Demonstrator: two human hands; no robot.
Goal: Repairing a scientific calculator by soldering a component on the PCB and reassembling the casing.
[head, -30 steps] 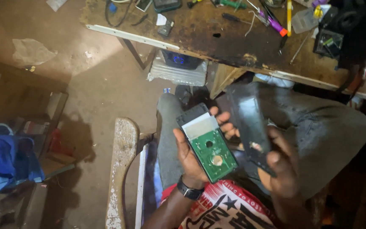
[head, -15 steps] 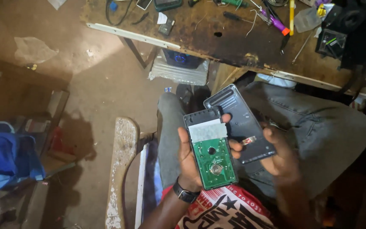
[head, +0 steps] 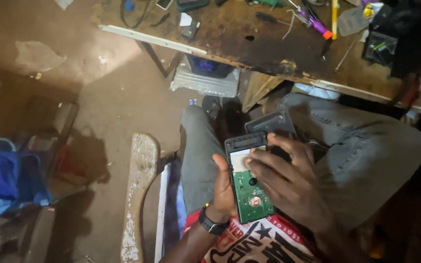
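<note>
Sat on a pale wooden bench (head: 140,190), knees in grey trousers (head: 366,146), red printed shirt at the bottom edge. Held over the lap in the left hand (head: 222,187): a dark open drive case (head: 249,178) with a green circuit board (head: 252,192) inside and a pale patch at its 12 o'clock end. Left fingers clamped around the case's edge from 9 o'clock, black wristwatch (head: 211,225) just below. Right hand (head: 288,182) laid across the case from 3 o'clock, fingers (head: 264,168) spread apart and pressed flat on the board's upper part; whether anything was pinched beneath them, impossible to tell. Dark plastic cover (head: 271,124) at 12 o'clock of the case, partly hidden behind the right hand, resting against the thigh.

Bare reddish dirt floor (head: 118,97) all around, dim, lit in a patch at 11 o'clock. Blue bag (head: 1,180) at 9 o'clock beside low wooden crates. Crumpled paper scrap (head: 37,56) farther off at 10 o'clock.

Worn, stained wooden desk (head: 269,44) across 12 to 2 o'clock, its edge above the knees. Under it, a clear-wrapped box (head: 205,78) on the floor. On top: loose cables, a yellow stick-like tool (head: 334,17), a purple marker (head: 313,22), small dark parts, a black device (head: 381,46) near 2 o'clock.
</note>
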